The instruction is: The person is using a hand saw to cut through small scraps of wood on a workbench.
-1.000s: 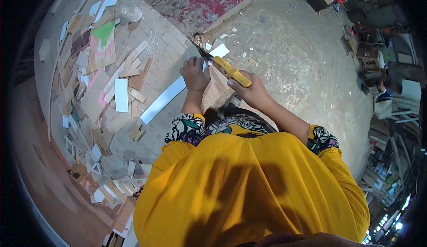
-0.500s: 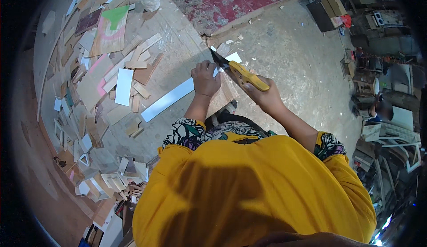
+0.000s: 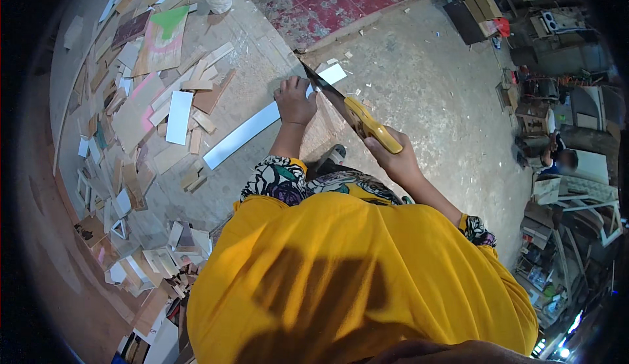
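Observation:
A long white strip of board lies slantwise across the worktable. Its far right end juts past the table's edge, over the floor. My left hand is clamped down over the strip near that edge, fingers bent across it. Just right of those fingers, the dark blade of a handsaw crosses the strip. My right hand is wrapped round the saw's yellow handle. How deep the blade sits in the strip cannot be made out.
Wood offcuts and white board pieces litter the table's left side. A clear plastic cup stands at the back. Red tiles lie beyond the table. Far right, a person is among stacked boards and frames.
My right hand has drawn the handsaw back toward me, down and to the right. My left hand stays on the strip. The whole view has shifted slightly.

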{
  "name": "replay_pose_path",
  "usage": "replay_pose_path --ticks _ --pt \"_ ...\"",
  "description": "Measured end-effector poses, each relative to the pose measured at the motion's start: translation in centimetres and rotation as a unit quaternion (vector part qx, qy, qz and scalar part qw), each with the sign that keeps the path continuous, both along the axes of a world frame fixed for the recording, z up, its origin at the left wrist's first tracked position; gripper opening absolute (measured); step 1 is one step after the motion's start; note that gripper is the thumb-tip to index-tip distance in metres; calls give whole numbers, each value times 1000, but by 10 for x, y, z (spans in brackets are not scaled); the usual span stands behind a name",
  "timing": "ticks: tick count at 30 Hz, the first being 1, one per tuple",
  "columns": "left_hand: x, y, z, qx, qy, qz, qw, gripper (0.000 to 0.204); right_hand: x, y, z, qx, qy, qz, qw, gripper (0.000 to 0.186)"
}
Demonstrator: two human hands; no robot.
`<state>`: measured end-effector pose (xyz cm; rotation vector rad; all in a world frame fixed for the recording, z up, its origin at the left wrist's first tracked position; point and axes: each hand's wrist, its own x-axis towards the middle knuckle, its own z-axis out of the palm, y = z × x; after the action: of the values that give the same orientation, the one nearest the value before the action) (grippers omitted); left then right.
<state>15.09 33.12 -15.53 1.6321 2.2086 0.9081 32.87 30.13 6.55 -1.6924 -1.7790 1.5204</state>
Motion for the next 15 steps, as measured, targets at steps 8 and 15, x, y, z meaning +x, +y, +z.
replay_pose_path --ticks 8,15 --pt "-4 -6 4 -13 7 -29 999 31 -24 40 -6 16 -78 53 995 32" --pt "3 1 3 14 22 -12 1000 30 -44 51 -64 114 -10 40 993 29"
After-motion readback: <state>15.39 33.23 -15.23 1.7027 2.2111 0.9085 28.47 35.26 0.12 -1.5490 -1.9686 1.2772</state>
